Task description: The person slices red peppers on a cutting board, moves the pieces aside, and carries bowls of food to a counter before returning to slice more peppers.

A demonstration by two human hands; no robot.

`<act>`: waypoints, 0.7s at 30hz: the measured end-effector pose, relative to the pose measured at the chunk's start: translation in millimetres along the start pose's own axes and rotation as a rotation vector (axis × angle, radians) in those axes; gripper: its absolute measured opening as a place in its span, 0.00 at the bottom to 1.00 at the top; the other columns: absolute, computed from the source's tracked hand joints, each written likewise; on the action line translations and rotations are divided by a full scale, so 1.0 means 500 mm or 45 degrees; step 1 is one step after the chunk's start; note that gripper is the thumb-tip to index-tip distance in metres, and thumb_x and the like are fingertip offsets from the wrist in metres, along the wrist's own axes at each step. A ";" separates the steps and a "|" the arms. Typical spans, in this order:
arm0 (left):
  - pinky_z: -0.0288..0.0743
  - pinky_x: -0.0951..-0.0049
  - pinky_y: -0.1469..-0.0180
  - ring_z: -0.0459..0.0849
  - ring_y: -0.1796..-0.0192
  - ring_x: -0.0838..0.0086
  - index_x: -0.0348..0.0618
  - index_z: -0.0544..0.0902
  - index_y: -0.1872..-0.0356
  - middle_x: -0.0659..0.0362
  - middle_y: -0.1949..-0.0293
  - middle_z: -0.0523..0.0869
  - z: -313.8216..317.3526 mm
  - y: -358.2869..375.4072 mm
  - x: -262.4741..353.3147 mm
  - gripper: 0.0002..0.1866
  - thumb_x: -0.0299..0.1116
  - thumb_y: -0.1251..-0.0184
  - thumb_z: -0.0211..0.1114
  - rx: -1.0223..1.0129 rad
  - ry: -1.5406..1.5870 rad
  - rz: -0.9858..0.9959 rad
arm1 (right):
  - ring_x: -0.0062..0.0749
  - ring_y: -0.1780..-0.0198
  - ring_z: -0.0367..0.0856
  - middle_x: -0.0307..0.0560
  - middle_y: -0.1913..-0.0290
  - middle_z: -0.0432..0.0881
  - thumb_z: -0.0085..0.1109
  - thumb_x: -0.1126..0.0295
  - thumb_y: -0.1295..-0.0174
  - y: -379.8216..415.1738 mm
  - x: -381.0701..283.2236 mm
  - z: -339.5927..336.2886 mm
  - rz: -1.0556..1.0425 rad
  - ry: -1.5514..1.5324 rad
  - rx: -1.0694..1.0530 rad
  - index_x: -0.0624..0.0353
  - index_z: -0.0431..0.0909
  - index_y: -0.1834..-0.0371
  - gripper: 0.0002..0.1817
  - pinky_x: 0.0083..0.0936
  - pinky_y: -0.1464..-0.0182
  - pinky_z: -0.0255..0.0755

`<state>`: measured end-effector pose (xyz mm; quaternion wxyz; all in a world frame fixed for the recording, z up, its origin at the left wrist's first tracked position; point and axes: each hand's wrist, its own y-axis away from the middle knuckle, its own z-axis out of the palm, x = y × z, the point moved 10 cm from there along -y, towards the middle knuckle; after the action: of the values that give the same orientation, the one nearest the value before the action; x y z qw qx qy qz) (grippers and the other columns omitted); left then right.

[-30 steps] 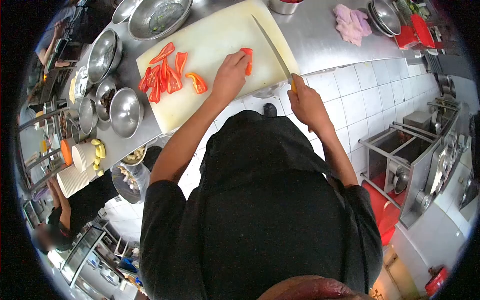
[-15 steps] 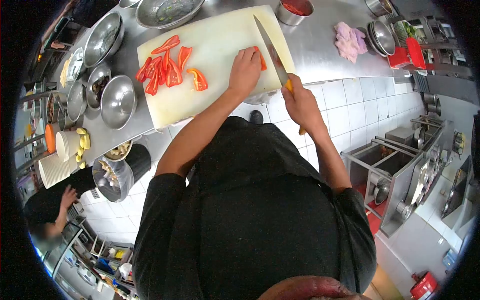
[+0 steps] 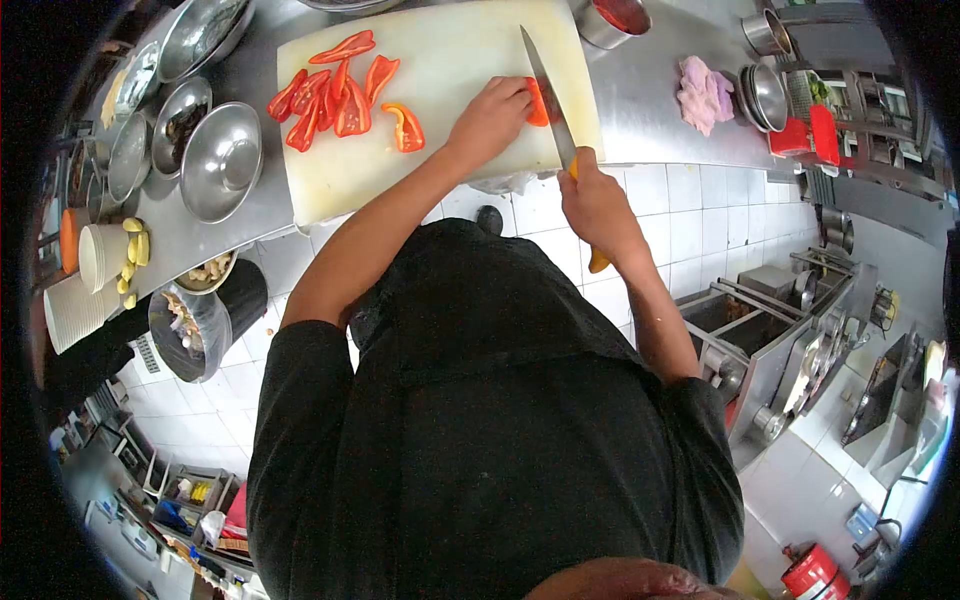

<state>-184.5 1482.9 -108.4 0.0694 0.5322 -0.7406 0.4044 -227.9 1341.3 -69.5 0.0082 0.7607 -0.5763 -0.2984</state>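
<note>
My left hand [image 3: 492,118] presses its fingertips on a red pepper piece [image 3: 538,103] at the right part of the white cutting board [image 3: 440,80]. The fingers are curled together over the piece's left side. My right hand [image 3: 602,212] is wrapped round the yellow handle of a large knife [image 3: 548,92]. The blade points away from me, just along the right side of the pepper piece. Several red pepper pieces [image 3: 352,108] lie in a group on the board's left, with an orange-red piece [image 3: 408,128] beside them.
Metal bowls [image 3: 222,162] stand left of the board on the steel counter [image 3: 690,130]. A metal pot [image 3: 612,22] with red contents is at the back right, a pink cloth [image 3: 704,95] further right. White containers [image 3: 100,256] and a bagged bin [image 3: 192,335] are at left.
The view has shifted, moving the board and bowls up in the frame. My left hand still presses the pepper piece and the knife remains beside it. The other person's hand at left is no longer seen.
</note>
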 end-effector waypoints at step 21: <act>0.73 0.60 0.37 0.77 0.41 0.54 0.33 0.84 0.53 0.49 0.44 0.80 -0.007 0.007 -0.024 0.14 0.29 0.37 0.66 0.006 0.113 -0.098 | 0.75 0.58 0.81 0.76 0.64 0.82 0.50 0.64 0.28 -0.030 0.015 0.049 0.085 0.043 -0.015 0.65 0.62 0.50 0.15 0.61 0.54 0.74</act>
<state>-183.5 1494.6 -114.5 0.1164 0.5420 -0.7149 0.4261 -224.9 1348.1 -98.5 0.0322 0.7460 -0.5994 -0.2884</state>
